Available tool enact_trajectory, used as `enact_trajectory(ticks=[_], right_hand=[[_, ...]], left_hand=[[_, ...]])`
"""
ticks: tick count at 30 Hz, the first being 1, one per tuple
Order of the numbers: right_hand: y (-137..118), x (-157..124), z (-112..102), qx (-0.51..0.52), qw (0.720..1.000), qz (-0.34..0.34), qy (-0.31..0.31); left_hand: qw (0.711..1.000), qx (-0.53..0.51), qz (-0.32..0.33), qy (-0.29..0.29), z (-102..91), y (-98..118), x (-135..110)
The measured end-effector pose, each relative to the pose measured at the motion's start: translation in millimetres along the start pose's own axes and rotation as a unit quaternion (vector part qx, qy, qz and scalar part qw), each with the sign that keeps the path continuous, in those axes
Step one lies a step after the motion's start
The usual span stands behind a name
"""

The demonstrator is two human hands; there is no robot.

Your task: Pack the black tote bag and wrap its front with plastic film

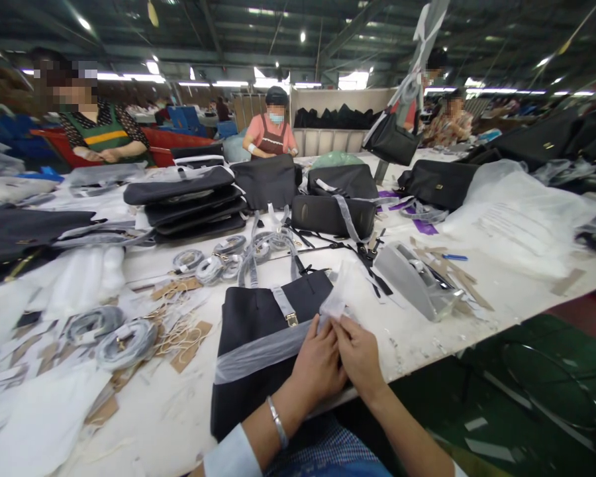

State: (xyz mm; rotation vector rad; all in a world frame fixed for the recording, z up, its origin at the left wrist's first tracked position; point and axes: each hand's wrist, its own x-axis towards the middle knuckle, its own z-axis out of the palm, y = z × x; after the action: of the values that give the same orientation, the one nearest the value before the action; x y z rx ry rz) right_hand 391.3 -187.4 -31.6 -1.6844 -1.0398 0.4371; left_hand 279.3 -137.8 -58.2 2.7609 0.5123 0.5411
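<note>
A black handbag with a gold buckle lies on the white table in front of me. A strip of translucent wrapping runs across its front, and a loose whitish piece bunches up at its right side. My left hand rests over the bag's right part, fingers closed on the wrapping. Close against it, my right hand pinches the wrapping between thumb and fingers. The fingertips of both hands nearly meet, so what lies under them is partly hidden.
A grey tape dispenser stands right of the bag. Wrapped coiled straps, cardboard scraps and strings lie to the left. Stacked black bags and clear plastic bags sit farther back. Co-workers stand across the table.
</note>
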Motion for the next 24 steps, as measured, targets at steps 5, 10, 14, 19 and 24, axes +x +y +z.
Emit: enact_trajectory(ticks=[5,10,14,19,24], right_hand=[[4,-5,15,-0.004,0.991,-0.106,-0.085],[-3,3,5,0.009,0.985,-0.088,-0.148],[-5,6,4,0.046,0.994,-0.012,-0.099],[-5,5,4,0.112,0.991,0.017,-0.076],[-3,1,3,0.195,0.978,0.04,-0.064]], left_hand=[[0.999,0.048,0.008,0.013,19.6,-4,-2],[0.999,0.02,0.014,0.03,14.9,-4,-2],[0.998,-0.052,-0.015,0.033,0.5,0,-2],[0.996,-0.07,-0.03,0.037,-5.0,3,-1],[0.99,-0.132,-0.008,0.04,-13.6,-1,-2]])
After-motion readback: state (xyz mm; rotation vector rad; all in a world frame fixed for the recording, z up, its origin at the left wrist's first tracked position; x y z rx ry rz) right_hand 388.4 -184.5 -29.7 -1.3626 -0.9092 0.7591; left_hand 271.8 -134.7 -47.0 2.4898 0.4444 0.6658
